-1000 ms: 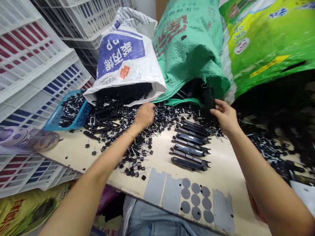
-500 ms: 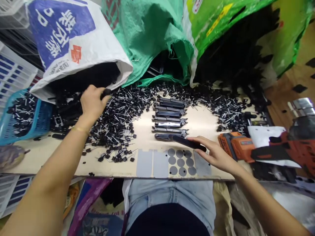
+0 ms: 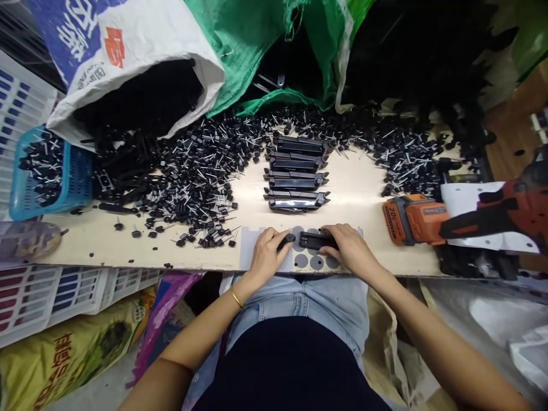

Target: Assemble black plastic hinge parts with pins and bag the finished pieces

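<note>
My left hand (image 3: 269, 251) pinches a small black plastic piece (image 3: 286, 242) between thumb and fingers, near the front edge of the bench. Facing it, my right hand (image 3: 351, 246) grips a long black channel-shaped bar (image 3: 311, 240), its free end pointing left. A narrow gap separates the two pieces. Under them lie flat grey discs (image 3: 316, 262) and a grey rectangular sheet (image 3: 249, 248). Farther up, several long black plastic parts (image 3: 297, 181) with forked right ends lie stacked in a row.
Heaps of black-headed metal pins (image 3: 192, 177) spread left and back right. A blue basket (image 3: 79, 177) of pins stands left. An open white sack (image 3: 171, 31) and green sack (image 3: 240, 45) line the back. An orange power tool with battery (image 3: 422, 217) lies right.
My left hand has come from the heap at the left to the front middle, bringing the small black piece. My right hand has drawn the bar nearer the bench edge. The view has tilted down.
</note>
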Tool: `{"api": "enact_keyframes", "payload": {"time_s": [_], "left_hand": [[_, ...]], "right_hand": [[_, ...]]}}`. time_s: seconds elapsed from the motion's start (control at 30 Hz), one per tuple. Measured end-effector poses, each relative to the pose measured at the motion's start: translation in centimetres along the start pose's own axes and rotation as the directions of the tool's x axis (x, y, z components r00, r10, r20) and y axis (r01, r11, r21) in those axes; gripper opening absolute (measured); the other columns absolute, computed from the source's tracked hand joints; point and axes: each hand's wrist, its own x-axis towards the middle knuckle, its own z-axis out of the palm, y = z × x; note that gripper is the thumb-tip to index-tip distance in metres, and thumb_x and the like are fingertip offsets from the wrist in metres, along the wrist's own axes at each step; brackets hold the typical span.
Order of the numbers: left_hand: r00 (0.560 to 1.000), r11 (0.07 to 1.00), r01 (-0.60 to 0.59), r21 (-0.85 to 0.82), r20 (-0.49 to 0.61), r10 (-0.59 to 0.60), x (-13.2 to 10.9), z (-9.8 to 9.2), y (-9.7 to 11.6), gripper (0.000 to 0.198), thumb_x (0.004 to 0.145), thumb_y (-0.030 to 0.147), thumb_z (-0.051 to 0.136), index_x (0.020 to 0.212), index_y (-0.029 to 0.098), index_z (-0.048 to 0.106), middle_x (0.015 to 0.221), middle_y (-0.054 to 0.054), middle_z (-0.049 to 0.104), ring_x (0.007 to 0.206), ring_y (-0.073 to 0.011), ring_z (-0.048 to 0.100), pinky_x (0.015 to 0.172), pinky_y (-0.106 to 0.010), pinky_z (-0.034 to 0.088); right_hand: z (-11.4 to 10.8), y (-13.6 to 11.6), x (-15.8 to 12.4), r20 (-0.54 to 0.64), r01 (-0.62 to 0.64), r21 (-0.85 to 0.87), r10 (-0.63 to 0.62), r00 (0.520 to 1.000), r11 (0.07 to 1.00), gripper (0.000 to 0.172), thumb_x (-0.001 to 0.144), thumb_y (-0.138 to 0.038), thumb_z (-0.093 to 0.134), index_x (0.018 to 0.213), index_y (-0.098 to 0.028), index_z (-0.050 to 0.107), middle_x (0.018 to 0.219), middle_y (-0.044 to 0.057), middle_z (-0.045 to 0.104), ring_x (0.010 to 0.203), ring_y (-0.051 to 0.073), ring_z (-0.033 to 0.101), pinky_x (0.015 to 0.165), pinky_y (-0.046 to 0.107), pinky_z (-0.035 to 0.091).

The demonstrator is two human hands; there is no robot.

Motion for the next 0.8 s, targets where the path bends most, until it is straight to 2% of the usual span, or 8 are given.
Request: {"api": "enact_keyframes", "payload": {"time_s": [0.1,0.2,0.27,0.4,0.6,0.8], "left_hand": [[0.996,1.0,-0.019,0.01,-0.086,0.02,-0.1,0.2,0.3,0.024,0.089,0.029,0.058,0.109,0.018,0.065,0.075,-0.002,0.055,0.074,-0.0154,0.055,0.071,-0.028,0.048],[0.991,1.0,-0.012,0.017,-0.136,0.015,-0.2,0.6,0.6,0.025,0.089,0.03,0.058,0.109,0.018,0.066,0.075,-0.002,0.054,0.075,-0.0158,0.054,0.07,-0.028,0.047],[0.993,0.999,-0.005,0.039,-0.119,0.009,-0.2,1.2,0.7,0.024,0.088,0.029,0.058,0.108,0.018,0.067,0.074,-0.001,0.053,0.074,-0.016,0.053,0.069,-0.029,0.046],[0.994,0.997,-0.002,0.074,-0.111,0.011,-0.1,2.9,0.7,0.024,0.087,0.025,0.06,0.109,0.018,0.067,0.081,-0.003,0.057,0.08,-0.017,0.055,0.075,-0.032,0.043],[0.992,1.0,0.01,0.028,-0.129,-0.006,-0.2,3.5,0.5,0.027,0.088,0.024,0.06,0.114,0.019,0.065,0.087,-0.003,0.061,0.084,-0.0167,0.057,0.077,-0.033,0.04],[0.992,0.999,0.035,-0.025,-0.12,-0.038,-0.2,3.2,0.3,0.027,0.09,0.027,0.058,0.115,0.022,0.064,0.08,-0.001,0.057,0.081,-0.0152,0.056,0.078,-0.032,0.041]], "right_hand": [[0.1,0.1,0.2,0.06,-0.069,0.041,0.067,0.996,0.997,0.019,0.073,-0.028,0.067,0.082,-0.02,0.052,0.081,0.007,0.058,0.076,0.023,0.054,0.064,0.033,0.043],[1.2,-0.9,-0.9,-0.043,-0.142,0.06,0.145,0.989,0.988,0.011,0.076,-0.022,0.057,0.075,-0.022,0.045,0.076,0.005,0.054,0.071,0.022,0.052,0.06,0.031,0.041],[2.3,-2.0,-1.6,-0.133,-0.166,0.096,0.178,0.975,0.981,0.006,0.079,-0.021,0.052,0.083,-0.021,0.048,0.081,0.007,0.055,0.076,0.023,0.054,0.062,0.033,0.044],[3.7,-4.1,-1.4,-0.223,-0.182,0.159,0.215,0.951,0.97,0.033,0.085,-0.023,0.048,0.117,-0.017,0.048,0.1,0.013,0.056,0.092,0.028,0.057,0.071,0.038,0.05],[3.3,-4.6,0.0,-0.138,-0.171,0.193,0.199,0.97,0.966,0.034,0.087,-0.024,0.046,0.121,-0.019,0.053,0.096,0.011,0.057,0.081,0.024,0.061,0.065,0.035,0.053],[2.4,-4.8,-1.3,-0.104,-0.188,0.127,0.202,0.974,0.974,0.045,0.085,-0.025,0.049,0.129,-0.023,0.051,0.1,0.01,0.059,0.074,0.023,0.062,0.06,0.034,0.053]]}}
